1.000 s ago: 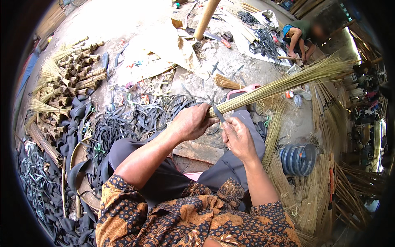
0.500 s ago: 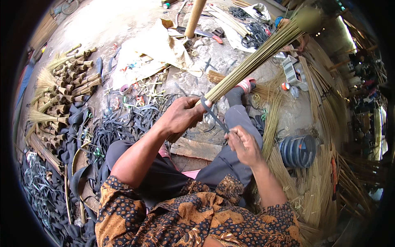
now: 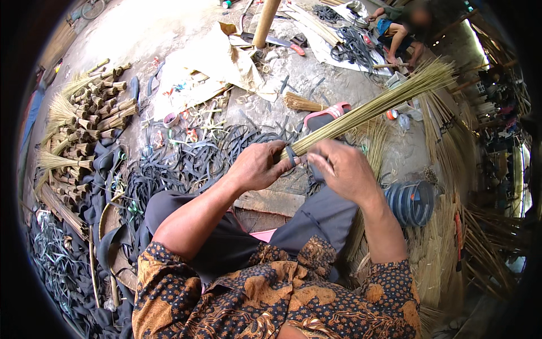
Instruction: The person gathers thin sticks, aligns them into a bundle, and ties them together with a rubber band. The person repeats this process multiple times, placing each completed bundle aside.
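My left hand (image 3: pixel 262 166) is closed round the lower end of a bundle of thin palm-rib sticks (image 3: pixel 367 113), a stick broom held slanting up to the right. A black rubber strip (image 3: pixel 291 153) goes round the bundle beside my left thumb. My right hand (image 3: pixel 345 172) is curled against the bundle just above this wrap, its fingertips partly hidden and slightly blurred. It appears to grip the strip's loose end, which does not show.
Tied stick bundles (image 3: pixel 93 121) are piled at the left. Black rubber strips (image 3: pixel 169 169) cover the ground ahead. A wooden board (image 3: pixel 270 202) lies between my legs, a ribbed blue-grey container (image 3: pixel 409 203) at right. Another person (image 3: pixel 398 37) sits far right; a red-handled blade (image 3: pixel 282 42) lies beside a post.
My right hand has moved up and over to the bundle, and the strip's stretched length no longer shows. The bundle's tip has swung lower and to the right, revealing the other person.
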A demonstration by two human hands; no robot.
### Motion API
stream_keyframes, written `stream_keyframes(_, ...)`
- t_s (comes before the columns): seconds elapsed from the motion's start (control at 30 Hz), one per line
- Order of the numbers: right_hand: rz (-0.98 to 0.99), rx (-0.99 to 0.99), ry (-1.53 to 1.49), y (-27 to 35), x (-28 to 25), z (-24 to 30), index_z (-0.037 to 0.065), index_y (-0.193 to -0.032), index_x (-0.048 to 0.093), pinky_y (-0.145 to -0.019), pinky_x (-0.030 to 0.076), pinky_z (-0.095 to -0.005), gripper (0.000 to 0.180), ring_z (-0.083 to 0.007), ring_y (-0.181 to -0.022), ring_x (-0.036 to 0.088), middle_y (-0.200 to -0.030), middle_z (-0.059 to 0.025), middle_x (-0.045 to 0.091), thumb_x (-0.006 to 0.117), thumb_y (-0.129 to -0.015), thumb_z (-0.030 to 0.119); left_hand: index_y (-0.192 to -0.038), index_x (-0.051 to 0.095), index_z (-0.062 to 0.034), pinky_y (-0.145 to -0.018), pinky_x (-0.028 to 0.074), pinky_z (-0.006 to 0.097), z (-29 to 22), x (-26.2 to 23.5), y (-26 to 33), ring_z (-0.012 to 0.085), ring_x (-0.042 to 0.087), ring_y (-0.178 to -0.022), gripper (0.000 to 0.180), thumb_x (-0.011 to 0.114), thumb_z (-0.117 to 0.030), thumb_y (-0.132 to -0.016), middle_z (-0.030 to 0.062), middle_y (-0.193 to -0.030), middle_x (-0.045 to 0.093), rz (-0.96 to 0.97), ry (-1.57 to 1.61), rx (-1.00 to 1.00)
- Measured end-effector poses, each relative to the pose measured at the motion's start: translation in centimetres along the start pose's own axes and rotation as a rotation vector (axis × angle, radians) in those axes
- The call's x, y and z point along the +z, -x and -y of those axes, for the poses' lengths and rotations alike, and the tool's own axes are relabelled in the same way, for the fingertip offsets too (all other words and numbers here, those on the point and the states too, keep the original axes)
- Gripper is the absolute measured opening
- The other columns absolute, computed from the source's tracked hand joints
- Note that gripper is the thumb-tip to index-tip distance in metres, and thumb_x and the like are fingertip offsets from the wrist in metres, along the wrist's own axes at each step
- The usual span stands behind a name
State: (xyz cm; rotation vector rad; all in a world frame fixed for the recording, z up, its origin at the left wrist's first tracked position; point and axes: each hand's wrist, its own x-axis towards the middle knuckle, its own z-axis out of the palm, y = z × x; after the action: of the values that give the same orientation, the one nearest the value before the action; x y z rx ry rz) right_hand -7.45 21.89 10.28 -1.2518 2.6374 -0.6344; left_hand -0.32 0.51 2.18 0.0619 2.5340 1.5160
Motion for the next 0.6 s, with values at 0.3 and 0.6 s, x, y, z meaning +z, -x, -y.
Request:
stream_keyframes(0.3, -0.054, -0.342, 0.389, -3.9, 2.4, 0.2, 0.009, -0.097, 0.064, -0.069, 0.055, -0.0447, 0.011, -0.0324, -0.077, 0.07, -0.084, -0.011, 0.065, 0.069, -0.092, 0.018, -0.106, 0.064, -0.0015, -0.073, 0.054, 0.053, 1.4, 1.3, -0.1, 0.0435, 0.069, -0.084, 0.038, 0.068, -0.037, -0.095, 0.021, -0.085, 0.071, -0.073, -0.162, 0.056)
stream_keyframes(0.6, 0.155, 0.001, -0.247, -2.4, 3.1, -1.6, 0.002, -0.093, 0.062, -0.06, 0.049, -0.0434, 0.013, -0.0331, -0.062, 0.063, -0.072, -0.0185, 0.061, 0.059, -0.095, 0.014, -0.108, 0.07, 0.0036, -0.061, 0.052, 0.03, 2.5, 1.0, -1.0, 0.0122, 0.063, -0.067, 0.047, 0.087, -0.035, -0.086, 0.0073, -0.08, 0.069, -0.043, 0.523, -0.262)
